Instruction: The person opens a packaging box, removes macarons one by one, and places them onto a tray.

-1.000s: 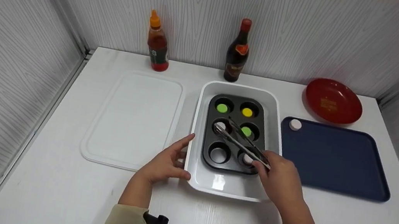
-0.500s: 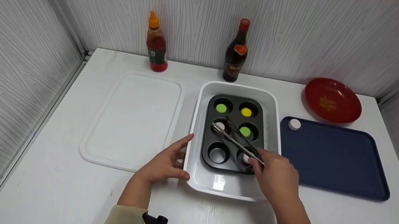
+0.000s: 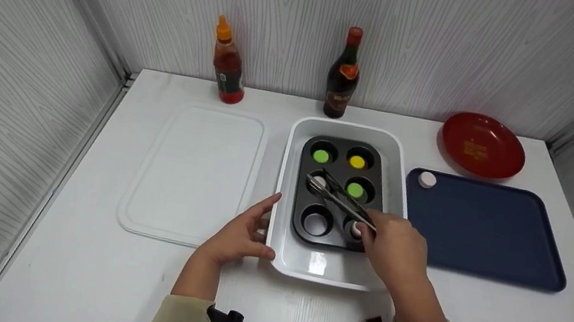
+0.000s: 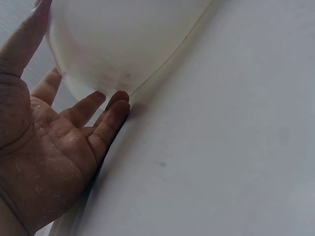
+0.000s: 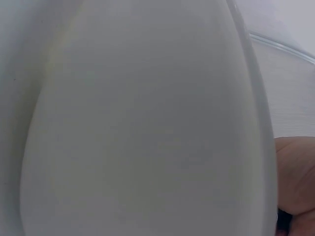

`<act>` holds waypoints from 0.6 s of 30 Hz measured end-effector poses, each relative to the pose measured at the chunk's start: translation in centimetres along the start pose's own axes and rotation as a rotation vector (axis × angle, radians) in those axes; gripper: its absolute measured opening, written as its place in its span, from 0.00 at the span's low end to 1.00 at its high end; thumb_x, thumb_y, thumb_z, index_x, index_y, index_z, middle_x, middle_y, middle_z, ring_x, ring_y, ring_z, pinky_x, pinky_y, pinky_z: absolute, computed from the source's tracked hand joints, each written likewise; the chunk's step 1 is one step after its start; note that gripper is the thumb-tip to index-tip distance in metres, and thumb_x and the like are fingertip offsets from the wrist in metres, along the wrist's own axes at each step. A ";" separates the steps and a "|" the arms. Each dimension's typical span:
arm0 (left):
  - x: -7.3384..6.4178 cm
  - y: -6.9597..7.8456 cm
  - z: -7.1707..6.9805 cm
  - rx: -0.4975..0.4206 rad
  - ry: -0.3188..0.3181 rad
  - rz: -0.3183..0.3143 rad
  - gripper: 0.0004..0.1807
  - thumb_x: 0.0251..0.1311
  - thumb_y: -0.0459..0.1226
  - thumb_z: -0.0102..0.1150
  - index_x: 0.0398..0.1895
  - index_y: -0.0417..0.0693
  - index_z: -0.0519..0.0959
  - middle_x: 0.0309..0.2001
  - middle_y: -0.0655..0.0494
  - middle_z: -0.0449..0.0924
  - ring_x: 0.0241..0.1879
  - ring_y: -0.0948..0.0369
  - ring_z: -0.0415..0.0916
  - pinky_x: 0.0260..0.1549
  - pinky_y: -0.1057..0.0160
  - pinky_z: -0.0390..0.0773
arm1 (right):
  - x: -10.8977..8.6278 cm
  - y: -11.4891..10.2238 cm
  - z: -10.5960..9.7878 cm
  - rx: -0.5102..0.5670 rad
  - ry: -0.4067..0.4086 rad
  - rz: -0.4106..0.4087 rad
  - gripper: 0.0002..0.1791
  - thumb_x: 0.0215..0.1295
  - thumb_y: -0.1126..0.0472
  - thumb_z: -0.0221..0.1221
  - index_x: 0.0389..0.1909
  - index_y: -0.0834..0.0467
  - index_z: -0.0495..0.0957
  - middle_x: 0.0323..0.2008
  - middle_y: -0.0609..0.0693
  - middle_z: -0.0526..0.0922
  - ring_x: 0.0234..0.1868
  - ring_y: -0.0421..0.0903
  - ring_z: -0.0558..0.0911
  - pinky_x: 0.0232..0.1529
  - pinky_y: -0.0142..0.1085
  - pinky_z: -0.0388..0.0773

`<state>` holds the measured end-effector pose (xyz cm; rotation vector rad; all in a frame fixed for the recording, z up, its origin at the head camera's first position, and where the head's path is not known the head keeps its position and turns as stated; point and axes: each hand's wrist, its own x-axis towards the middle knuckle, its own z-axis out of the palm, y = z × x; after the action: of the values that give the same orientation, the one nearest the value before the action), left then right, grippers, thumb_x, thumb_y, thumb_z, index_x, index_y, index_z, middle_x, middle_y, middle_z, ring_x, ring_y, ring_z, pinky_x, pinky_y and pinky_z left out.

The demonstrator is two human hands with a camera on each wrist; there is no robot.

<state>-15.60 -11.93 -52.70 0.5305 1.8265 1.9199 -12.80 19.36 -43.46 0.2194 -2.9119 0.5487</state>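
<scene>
A white rectangular tub (image 3: 316, 266) holds a dark six-cup muffin tin (image 3: 341, 160). My right hand (image 3: 398, 247) grips metal tongs (image 3: 343, 205) over the tin. Their tips are spread around a whitish disc (image 3: 320, 181) in the middle left cup. Green discs (image 3: 321, 156) lie in two cups, a yellow disc (image 3: 357, 162) in another. Another pale disc (image 3: 356, 228), partly hidden by the right hand, sits in the front right cup. The front left cup is bare. My left hand (image 3: 236, 237) rests against the tub's left side, fingertips touching its wall in the left wrist view.
A blue tray (image 3: 485, 231) with one white disc (image 3: 427, 179) lies at the right, a red bowl (image 3: 483, 146) behind it. Left of the tub is a white board (image 3: 196, 170). A sauce bottle (image 3: 230, 71) and a dark bottle (image 3: 342, 79) stand along the back wall.
My right hand has shifted a little left with the tongs, whose arms now look closer together. The left hand stays at the tub.
</scene>
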 end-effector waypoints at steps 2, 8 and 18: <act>0.0 0.0 0.0 0.000 -0.001 0.001 0.67 0.48 0.30 0.85 0.88 0.52 0.49 0.83 0.41 0.52 0.66 0.40 0.75 0.58 0.46 0.82 | 0.1 -0.1 0.0 -0.002 -0.007 0.001 0.10 0.69 0.58 0.71 0.47 0.58 0.88 0.39 0.56 0.90 0.36 0.61 0.88 0.29 0.60 0.81; 0.0 -0.1 -0.1 -0.008 -0.008 -0.002 0.67 0.48 0.30 0.84 0.88 0.52 0.49 0.83 0.40 0.53 0.63 0.39 0.77 0.57 0.47 0.83 | 0.3 0.0 0.0 -0.008 0.010 -0.003 0.11 0.67 0.60 0.72 0.48 0.59 0.89 0.39 0.57 0.91 0.36 0.61 0.88 0.29 0.60 0.81; 0.0 -0.2 -0.1 -0.018 -0.012 0.001 0.68 0.48 0.30 0.85 0.88 0.50 0.48 0.82 0.39 0.53 0.64 0.39 0.77 0.56 0.48 0.83 | 0.2 0.5 0.5 0.005 0.072 -0.046 0.11 0.66 0.61 0.73 0.47 0.59 0.89 0.39 0.56 0.91 0.35 0.61 0.89 0.28 0.60 0.81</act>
<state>-15.66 -11.95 -52.88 0.5353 1.8000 1.9284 -13.13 19.65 -44.06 0.2611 -2.8286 0.5446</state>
